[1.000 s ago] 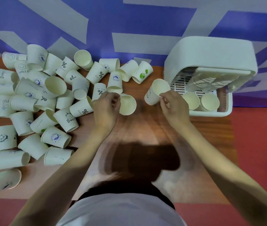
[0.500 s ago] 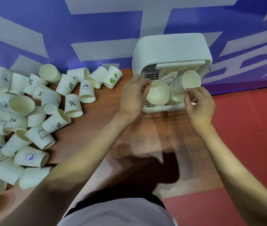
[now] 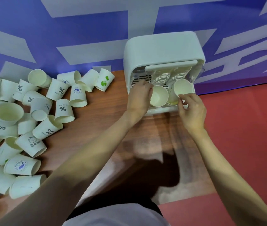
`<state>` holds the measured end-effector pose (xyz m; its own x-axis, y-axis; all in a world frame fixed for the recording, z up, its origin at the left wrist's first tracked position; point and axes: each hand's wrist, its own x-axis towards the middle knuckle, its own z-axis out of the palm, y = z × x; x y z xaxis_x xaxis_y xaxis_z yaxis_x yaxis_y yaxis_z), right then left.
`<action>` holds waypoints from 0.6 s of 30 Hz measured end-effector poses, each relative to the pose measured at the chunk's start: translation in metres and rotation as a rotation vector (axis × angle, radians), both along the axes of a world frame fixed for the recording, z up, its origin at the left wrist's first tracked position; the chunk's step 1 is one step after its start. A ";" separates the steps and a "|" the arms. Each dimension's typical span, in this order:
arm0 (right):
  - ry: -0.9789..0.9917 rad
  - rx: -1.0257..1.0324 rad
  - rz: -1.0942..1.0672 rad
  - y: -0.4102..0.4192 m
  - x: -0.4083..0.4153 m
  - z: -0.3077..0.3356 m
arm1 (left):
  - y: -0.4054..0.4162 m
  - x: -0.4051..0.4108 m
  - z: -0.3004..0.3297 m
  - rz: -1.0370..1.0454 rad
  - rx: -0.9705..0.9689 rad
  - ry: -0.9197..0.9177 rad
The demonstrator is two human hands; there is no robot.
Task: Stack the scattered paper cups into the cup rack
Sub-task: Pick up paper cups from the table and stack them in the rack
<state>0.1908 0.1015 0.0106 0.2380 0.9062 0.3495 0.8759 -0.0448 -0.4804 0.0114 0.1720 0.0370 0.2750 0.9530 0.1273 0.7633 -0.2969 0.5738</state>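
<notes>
Both hands are at the rack [image 3: 162, 46], upper right of the frame. Left hand [image 3: 140, 98] grips a cup [image 3: 159, 96], right hand [image 3: 190, 110] pinches another [image 3: 183, 88]; both mouths face the person, bases aimed into the rack's stacks [image 3: 170, 75] just behind.

Paper cups [image 3: 63, 110] — "%" marks; one cup [image 3: 31, 144] — "Bear".

Even indoor light, soft shadow, wide-angle edge distortion
</notes>
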 end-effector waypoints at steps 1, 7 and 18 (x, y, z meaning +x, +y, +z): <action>-0.003 -0.013 -0.003 0.000 0.000 -0.002 | 0.000 0.000 -0.003 -0.003 -0.025 0.023; -0.038 -0.229 0.016 0.003 -0.001 -0.014 | -0.002 -0.003 -0.021 -0.026 -0.142 0.151; -0.004 -0.232 0.280 0.003 -0.064 0.019 | -0.025 -0.070 -0.036 0.157 -0.026 0.014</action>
